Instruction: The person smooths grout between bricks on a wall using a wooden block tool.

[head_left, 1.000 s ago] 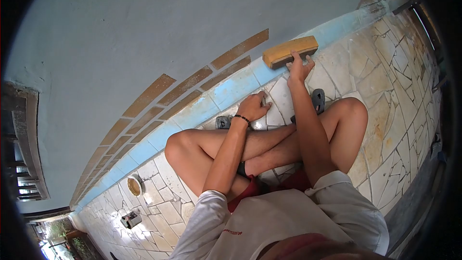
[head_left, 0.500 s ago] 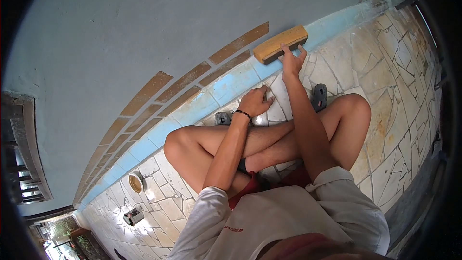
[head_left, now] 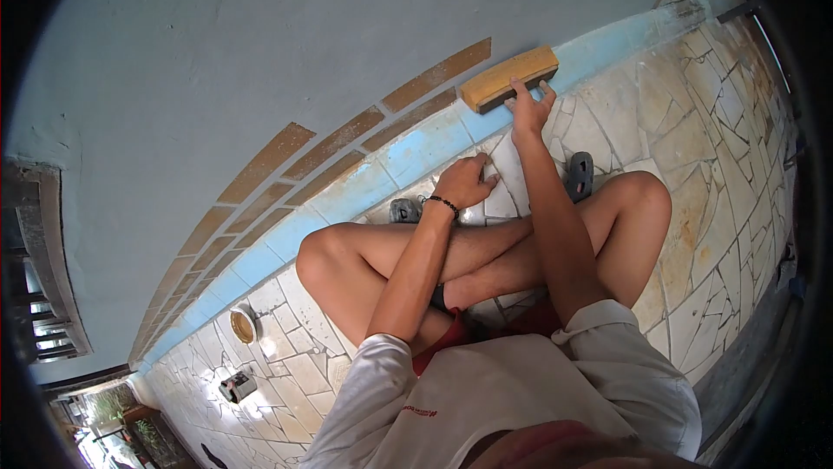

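Right hand up at the block, by the foot of the wall
The yellow block sits at the blue tiles, just beside the brown bricks; right fingers spread and touching its near side, how firmly I cannot tell; and here's the left hand, fingers loosely bent, thumb apart, over the pale floor, near a grey sandal

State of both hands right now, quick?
Left hand: partly open, fingers bent, nothing visible in its grasp.
Right hand: closed on the near edge of the yellow brick-shaped block.
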### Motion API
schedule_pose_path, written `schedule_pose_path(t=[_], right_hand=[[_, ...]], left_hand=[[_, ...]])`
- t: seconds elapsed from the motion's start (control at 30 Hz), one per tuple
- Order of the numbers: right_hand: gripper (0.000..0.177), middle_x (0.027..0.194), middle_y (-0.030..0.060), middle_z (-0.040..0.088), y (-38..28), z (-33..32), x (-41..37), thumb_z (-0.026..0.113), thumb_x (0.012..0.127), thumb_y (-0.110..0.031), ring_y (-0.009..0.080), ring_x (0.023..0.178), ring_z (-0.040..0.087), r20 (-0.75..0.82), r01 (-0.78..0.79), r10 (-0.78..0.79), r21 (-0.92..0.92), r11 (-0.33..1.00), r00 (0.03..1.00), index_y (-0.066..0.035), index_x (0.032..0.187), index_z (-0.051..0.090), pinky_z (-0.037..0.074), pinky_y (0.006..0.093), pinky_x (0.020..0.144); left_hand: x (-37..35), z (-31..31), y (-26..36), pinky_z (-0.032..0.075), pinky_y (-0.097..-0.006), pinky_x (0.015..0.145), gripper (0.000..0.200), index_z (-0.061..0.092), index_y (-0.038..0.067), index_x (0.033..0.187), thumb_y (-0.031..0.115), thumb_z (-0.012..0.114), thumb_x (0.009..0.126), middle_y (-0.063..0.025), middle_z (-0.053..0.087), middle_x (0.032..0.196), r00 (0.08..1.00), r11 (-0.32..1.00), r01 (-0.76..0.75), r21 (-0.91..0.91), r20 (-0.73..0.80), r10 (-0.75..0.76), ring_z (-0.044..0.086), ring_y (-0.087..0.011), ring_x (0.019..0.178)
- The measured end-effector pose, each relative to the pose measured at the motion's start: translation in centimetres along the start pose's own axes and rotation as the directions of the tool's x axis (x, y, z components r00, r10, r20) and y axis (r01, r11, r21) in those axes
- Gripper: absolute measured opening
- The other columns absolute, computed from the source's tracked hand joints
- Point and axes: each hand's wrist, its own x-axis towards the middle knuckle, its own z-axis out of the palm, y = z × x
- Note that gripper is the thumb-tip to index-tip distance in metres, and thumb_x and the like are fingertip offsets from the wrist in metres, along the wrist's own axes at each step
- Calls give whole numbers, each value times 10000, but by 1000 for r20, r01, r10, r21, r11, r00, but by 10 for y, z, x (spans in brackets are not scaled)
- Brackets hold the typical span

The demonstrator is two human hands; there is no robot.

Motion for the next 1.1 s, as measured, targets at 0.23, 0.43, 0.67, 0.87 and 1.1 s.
schedule_pose_path(t=[0.23, 0.43, 0.67, 0.87, 1.1], right_hand=[[806, 1111, 232, 678, 4, -2, 6, 822, 877, -154, 270, 906, 669, 12, -11, 11, 1, 1000, 1000, -71, 1502, 321, 566, 349, 760], [814, 1193, 238, 645, 0, 0, 5, 829, 866, -151, 276, 927, 658, 11, -16, 16, 9, 1000, 1000, -79, 1501, 325, 577, 366, 780], [819, 1164, 241, 658, 1, 1, 6, 830, 868, -162, 281, 898, 673, -4, -5, 5, -14, 1000, 1000, -78, 1502, 319, 560, 349, 745], [829, 1069, 242, 686, -1, 1, 4, 839, 872, -185, 271, 878, 680, 14, 10, -10, -7, 1000, 1000, -72, 1504, 314, 563, 355, 744], [838, 1002, 233, 721, 1, 0, 6, 844, 878, -211, 266, 841, 682, 54, 9, -6, -45, 999, 999, -66, 1506, 308, 561, 357, 778]], left_hand=[[1, 1, 0, 541, -480, 902, 491, 655, 9, 1273, 363, 686, 934, -231, 737, 1027, 1000, 1000, -3, -23, 13, 3, 698, -412, 1008], [2, 4, -3, 543, -484, 892, 459, 659, 19, 1249, 348, 690, 929, -227, 739, 1021, 1000, 1000, -16, -6, -6, 16, 699, -415, 1000], [3, 7, -6, 547, -499, 879, 467, 645, 26, 1238, 365, 692, 920, -242, 744, 978, 999, 999, -39, -6, -24, 39, 704, -424, 997], [-2, 1, 3, 543, -503, 873, 464, 644, 22, 1230, 367, 692, 924, -245, 743, 969, 1000, 1000, -20, 5, -22, 20, 704, -427, 989], [1, 2, 1, 541, -507, 870, 457, 644, 21, 1225, 366, 689, 929, -242, 742, 962, 1000, 999, -24, 21, -3, 24, 704, -426, 983]])
